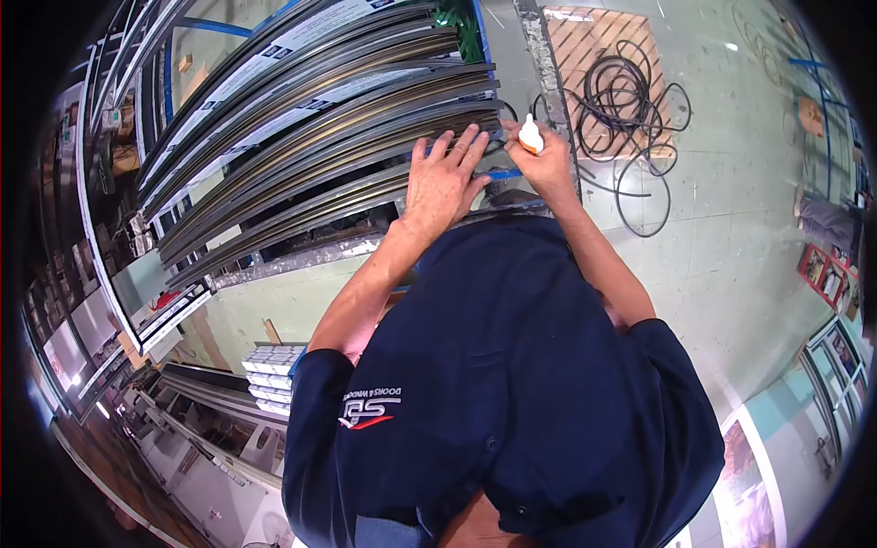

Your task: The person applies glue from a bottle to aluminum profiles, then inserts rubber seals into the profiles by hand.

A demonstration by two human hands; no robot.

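Note:
My left hand (440, 181) lies over the near ends of long dark metal profiles (338, 151), its fingers spread and resting on them. The profiles run side by side to the left, several of them with bronze-toned grooves. My right hand (548, 172) is closed around a small white squeeze bottle (530, 135) with a pointed tip and an orange band near its lower part. It is just right of the profile ends, apart from my left hand. The thumb and fingertips of my right hand are partly hidden by the bottle.
A coiled black hose (626, 100) lies on a wooden board (603, 27) on the floor to the right. A metal-framed rack (96, 219) stands at the left. Stacked white bundles (270, 376) are at the lower left, and a red case (820, 274) is at the far right.

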